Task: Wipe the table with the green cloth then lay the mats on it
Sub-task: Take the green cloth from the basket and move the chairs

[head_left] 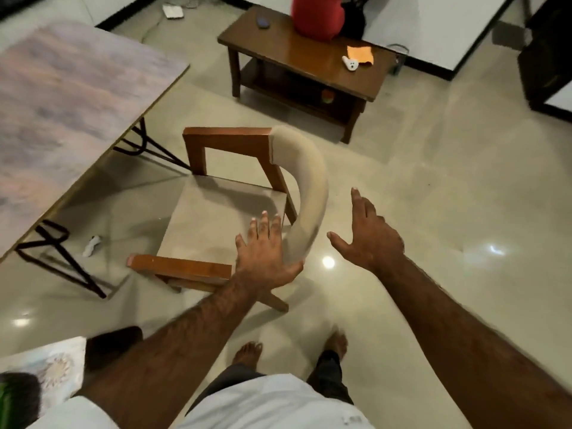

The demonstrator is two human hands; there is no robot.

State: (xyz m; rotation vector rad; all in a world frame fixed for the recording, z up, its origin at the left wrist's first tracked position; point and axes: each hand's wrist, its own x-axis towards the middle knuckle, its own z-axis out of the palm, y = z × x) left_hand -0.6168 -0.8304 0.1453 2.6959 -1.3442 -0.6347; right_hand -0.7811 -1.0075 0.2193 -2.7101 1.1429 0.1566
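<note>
The table (62, 97) with a mottled purple-grey top and black metal legs fills the upper left. My left hand (266, 252) is flat and open, its palm against the lower end of the curved cream backrest of a wooden chair (216, 212). My right hand (368, 233) hovers open to the right of the backrest, touching nothing. At the bottom left lies a pale patterned mat (52, 370). A bit of green (6, 400) shows at the bottom left edge; I cannot tell what it is.
A brown coffee table (297, 60) stands at the back with a red object (315, 17), an orange cloth (360, 54) and a small white item on it. A white scrap (91, 246) lies on the shiny tiled floor under the table. My bare feet stand below.
</note>
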